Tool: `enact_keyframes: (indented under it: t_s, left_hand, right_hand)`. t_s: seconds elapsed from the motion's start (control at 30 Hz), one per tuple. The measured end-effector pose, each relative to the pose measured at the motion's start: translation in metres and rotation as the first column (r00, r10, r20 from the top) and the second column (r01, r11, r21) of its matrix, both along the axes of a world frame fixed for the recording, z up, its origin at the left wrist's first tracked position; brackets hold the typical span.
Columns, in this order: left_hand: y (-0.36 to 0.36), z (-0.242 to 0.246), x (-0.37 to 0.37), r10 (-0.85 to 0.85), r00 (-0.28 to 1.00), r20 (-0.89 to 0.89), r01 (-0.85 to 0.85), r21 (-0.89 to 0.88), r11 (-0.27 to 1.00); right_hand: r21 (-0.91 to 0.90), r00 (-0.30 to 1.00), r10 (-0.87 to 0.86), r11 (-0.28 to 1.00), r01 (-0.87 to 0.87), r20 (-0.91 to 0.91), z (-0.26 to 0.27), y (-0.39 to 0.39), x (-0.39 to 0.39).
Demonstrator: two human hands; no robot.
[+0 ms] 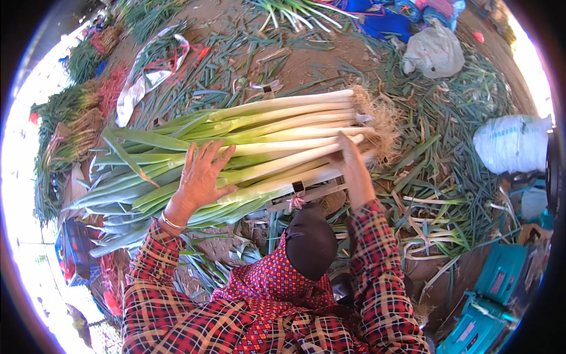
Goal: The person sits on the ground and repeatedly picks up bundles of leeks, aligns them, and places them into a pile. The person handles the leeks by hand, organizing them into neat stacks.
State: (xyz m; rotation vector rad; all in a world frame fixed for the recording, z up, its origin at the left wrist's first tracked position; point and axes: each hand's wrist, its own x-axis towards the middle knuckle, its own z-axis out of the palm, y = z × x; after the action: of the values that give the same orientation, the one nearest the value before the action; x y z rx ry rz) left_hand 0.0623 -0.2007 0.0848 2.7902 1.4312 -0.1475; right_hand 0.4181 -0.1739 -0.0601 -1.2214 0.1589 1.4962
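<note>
In front of me lies a row of large scallions (283, 150), with white stalks and green leaves (146, 194) to the left. Their brown, hairy roots (384, 128) point right. Over the lower leaves and stalks, my left hand (201, 179) has its fingers spread and holds nothing. It wears a bracelet (171, 222) at the wrist. Near the root ends, my right hand (353, 166) touches the white stalks; its thumb side is partly hidden, so I cannot tell whether it grips one. A narrow frame (281, 204) with a dark post and pink tie shows below the stalks.
Cut green leaves (442, 146) litter the soil. Loose thin scallions (437, 241) lie at right, and more scallions (296, 13) at the top. White twine (510, 144) and a teal plastic case (482, 305) stand right. Bundled scallions (73, 146) lie left, near a white sack (137, 93).
</note>
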Motion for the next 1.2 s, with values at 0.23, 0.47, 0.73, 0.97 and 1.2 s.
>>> enact_keyframes:
  t_s: [0.23,0.47,0.73,0.97,1.2]
  left_hand:
    - [-0.034,-0.009,0.016,-0.049,0.998,0.030,0.047,0.068,0.997]
    - [-0.009,-0.005,0.013,0.040,0.999,0.023,-0.041,0.064,0.997]
    - [-0.025,-0.024,0.016,-0.130,0.989,-0.065,0.131,0.008,0.991]
    - [0.025,-0.041,0.004,-0.160,0.985,0.059,0.155,0.089,0.984]
    - [-0.020,-0.054,0.011,-0.085,0.981,0.175,0.074,0.067,0.995]
  right_hand:
    - [-0.102,0.922,0.203,0.979,-0.179,0.329,-0.019,-0.009,0.077]
    - [-0.436,-0.203,0.386,0.772,-0.462,0.900,0.047,-0.033,0.069]
    - [-0.304,-0.449,-0.053,0.665,-0.682,0.892,0.002,-0.056,0.044]
    - [-0.485,-0.500,0.202,0.689,-0.538,0.842,0.017,-0.013,0.038]
    - [-0.290,-0.435,-0.020,0.718,-0.633,0.900,-0.019,-0.052,0.050]
